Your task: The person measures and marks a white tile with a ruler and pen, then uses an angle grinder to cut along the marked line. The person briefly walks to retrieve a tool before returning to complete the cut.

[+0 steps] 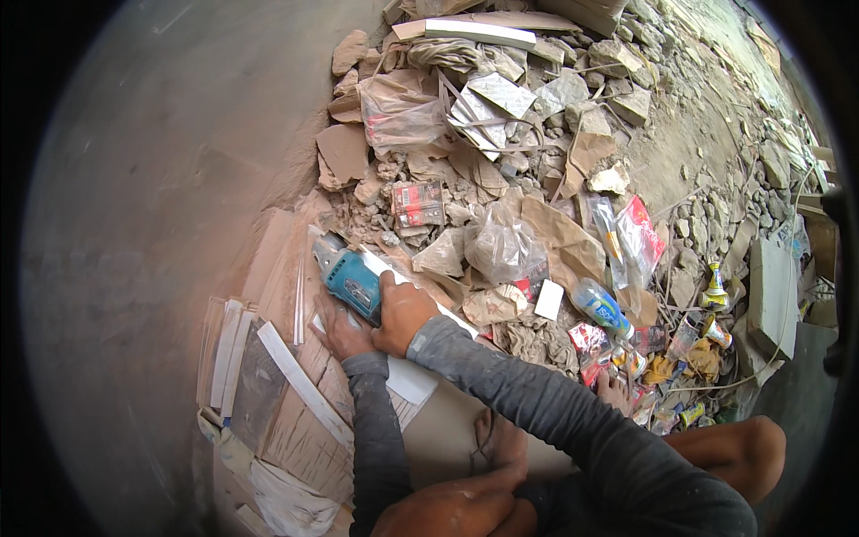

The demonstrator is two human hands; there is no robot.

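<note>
A teal angle grinder (352, 281) with a grey metal head sits left of the middle, its head toward the upper left. My right hand (404, 310) is wrapped round the rear of its body. Against the lower left side of the body, my left hand (344, 329) is closed on it, its fingers partly hidden. A white tile strip (380, 266) runs along the right of the tool and passes behind my right hand. Dust blurs the area by the head, and I cannot make out the disc. Below my wrists lies a white tile piece (413, 383).
Cut tile strips (302, 380) and a dusty wooden board (313, 434) lie at lower left. Rubble (626, 103), a clear plastic bag (506, 246), a plastic bottle (601, 307) and wrappers spread right and beyond. My bare foot (613, 392) rests among wrappers. A dusty grey surface (170, 224) fills the left.
</note>
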